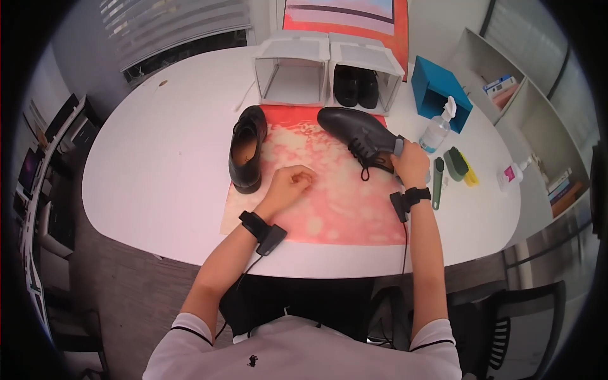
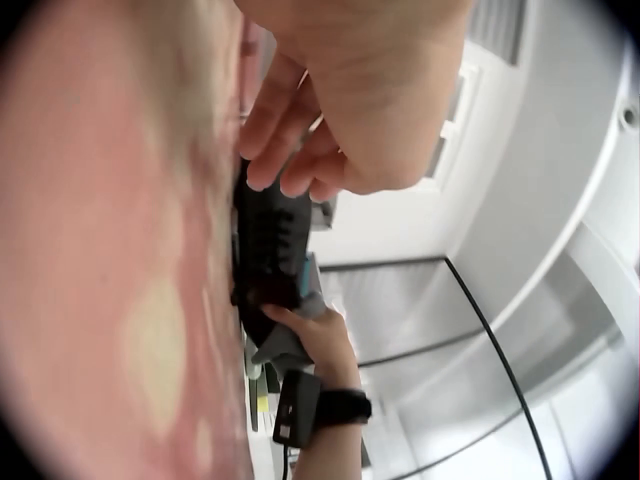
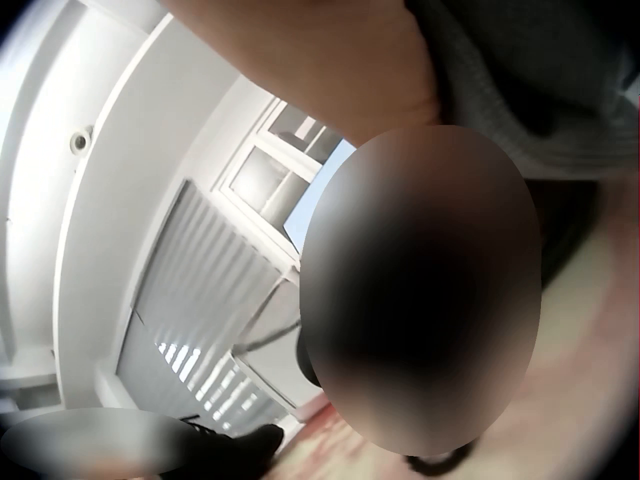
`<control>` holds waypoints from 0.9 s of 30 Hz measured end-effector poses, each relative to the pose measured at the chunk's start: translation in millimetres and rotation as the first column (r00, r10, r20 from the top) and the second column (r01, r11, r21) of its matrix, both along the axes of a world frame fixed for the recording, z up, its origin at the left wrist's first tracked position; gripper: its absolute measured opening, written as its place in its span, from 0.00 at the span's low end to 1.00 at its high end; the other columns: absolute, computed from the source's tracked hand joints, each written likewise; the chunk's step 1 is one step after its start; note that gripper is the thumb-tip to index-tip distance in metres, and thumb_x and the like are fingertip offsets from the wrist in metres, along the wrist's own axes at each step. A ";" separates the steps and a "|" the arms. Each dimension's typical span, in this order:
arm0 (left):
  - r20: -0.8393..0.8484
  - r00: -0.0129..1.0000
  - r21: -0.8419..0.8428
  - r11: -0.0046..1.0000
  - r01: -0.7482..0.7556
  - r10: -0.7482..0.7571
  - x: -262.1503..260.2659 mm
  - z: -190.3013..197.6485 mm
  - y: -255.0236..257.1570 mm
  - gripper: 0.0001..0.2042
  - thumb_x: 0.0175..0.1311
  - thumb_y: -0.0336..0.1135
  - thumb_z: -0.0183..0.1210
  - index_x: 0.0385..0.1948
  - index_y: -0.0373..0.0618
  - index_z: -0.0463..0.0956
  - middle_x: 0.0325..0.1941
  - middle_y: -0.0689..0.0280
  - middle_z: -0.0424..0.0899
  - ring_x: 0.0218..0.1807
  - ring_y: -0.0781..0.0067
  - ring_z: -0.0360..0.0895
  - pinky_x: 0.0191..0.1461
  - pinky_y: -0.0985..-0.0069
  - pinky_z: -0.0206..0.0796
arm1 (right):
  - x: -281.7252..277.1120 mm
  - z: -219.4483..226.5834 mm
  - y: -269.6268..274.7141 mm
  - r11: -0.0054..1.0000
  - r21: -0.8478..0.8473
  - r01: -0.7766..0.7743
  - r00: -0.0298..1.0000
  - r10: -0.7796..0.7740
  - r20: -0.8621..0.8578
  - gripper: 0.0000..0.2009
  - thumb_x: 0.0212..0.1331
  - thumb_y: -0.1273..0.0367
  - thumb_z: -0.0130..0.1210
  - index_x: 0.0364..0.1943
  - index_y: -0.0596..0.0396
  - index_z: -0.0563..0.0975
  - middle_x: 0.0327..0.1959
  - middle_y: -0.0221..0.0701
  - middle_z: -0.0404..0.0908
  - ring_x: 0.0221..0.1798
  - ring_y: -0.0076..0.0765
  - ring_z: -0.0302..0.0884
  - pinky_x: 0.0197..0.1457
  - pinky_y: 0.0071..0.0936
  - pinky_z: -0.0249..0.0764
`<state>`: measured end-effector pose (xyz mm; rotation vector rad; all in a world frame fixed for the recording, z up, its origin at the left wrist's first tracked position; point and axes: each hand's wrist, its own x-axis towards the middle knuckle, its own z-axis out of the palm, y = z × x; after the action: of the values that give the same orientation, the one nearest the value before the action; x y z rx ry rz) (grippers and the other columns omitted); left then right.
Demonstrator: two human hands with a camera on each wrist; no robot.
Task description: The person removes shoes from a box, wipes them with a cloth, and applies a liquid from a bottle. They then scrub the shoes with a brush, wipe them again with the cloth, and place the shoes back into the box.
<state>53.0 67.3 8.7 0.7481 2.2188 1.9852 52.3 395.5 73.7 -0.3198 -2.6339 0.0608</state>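
My right hand (image 1: 413, 163) is at the heel end of a black lace-up dress shoe (image 1: 354, 130), which lies over the right side of the red patterned mat. It grips a grey cloth (image 2: 285, 346) against the heel, with the thumb by the shoe's opening. A blurred patch hides part of this in the right wrist view. Over the middle of the mat hovers my left hand (image 1: 292, 183), its fingers loosely curled and holding nothing. To its upper left stands the matching black shoe (image 1: 247, 149), upright with its tan insole showing.
At the back stand two clear-fronted shoe boxes (image 1: 291, 79), the right one holding black shoes (image 1: 356, 87). Rightward are a teal box (image 1: 440, 88), a spray bottle (image 1: 436, 132), a green-handled brush (image 1: 438, 183), another green brush (image 1: 455, 164) and a white bottle (image 1: 510, 175). The mat (image 1: 316, 221) covers the table's centre.
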 end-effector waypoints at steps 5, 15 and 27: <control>0.208 0.977 0.162 0.987 0.005 -0.039 -8.2 -3.9 -8.4 0.08 0.66 0.25 0.53 0.41 0.35 0.80 0.38 0.62 0.85 0.35 0.74 0.82 0.40 0.78 0.76 | -11.3 21.2 -0.6 0.998 0.066 -0.014 1.000 0.014 0.004 0.18 0.48 0.56 0.67 0.31 0.59 0.83 0.32 0.46 0.84 0.39 0.51 0.85 0.43 0.42 0.80; 0.348 0.935 0.499 0.858 -0.122 -0.069 -15.4 5.0 -10.4 0.26 0.75 0.51 0.46 0.67 0.43 0.63 0.63 0.58 0.74 0.58 0.67 0.74 0.62 0.69 0.67 | -11.9 9.3 -72.9 0.518 -0.821 -0.240 0.906 0.423 0.002 0.17 0.54 0.60 0.65 0.28 0.64 0.81 0.23 0.38 0.82 0.27 0.36 0.81 0.32 0.32 0.71; 0.589 0.696 0.718 0.662 -0.217 -0.410 -14.6 17.8 -27.0 0.24 0.74 0.53 0.50 0.63 0.48 0.69 0.57 0.64 0.79 0.54 0.67 0.79 0.57 0.68 0.75 | 29.5 -7.2 -132.9 0.146 -0.974 -0.170 0.720 0.693 -0.022 0.18 0.64 0.58 0.59 0.33 0.63 0.82 0.23 0.26 0.76 0.29 0.26 0.78 0.38 0.23 0.75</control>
<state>38.5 40.3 26.5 0.0246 0.8334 2.5087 81.8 262.6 66.5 0.1971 -2.6258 2.1125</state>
